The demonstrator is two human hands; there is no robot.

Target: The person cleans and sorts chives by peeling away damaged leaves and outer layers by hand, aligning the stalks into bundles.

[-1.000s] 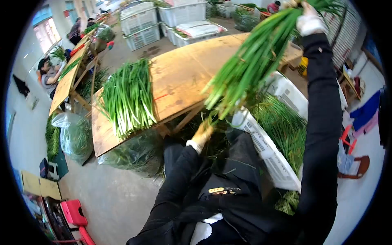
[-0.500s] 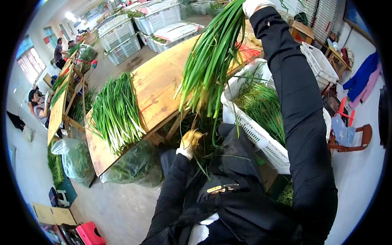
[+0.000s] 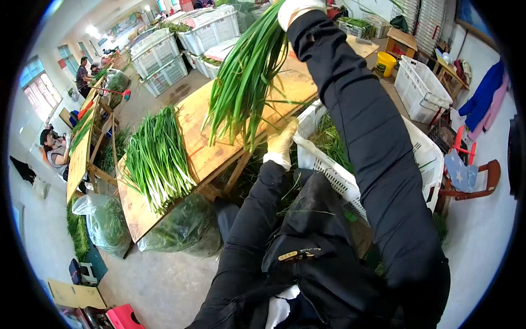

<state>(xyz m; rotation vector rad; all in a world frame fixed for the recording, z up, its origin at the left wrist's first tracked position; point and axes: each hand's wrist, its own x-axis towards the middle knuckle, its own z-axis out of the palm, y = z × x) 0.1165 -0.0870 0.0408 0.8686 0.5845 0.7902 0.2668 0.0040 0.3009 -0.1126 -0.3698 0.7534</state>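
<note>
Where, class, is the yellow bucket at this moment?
In the head view, the yellow bucket is at the upper right, just left of a white crate, near the cardboard box.

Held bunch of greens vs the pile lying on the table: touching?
Apart. Head view: a strip of bare tabletop shows between the held bunch and the right edge of the pile.

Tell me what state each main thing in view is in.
Right hand, gloved, holding greens up
Left hand, gloved, near held greens
Held greens, hanging down
Laid greens, flat on table
Near crate, open, containing greens
Clear bag, bulging
Yellow bucket, upright
</note>
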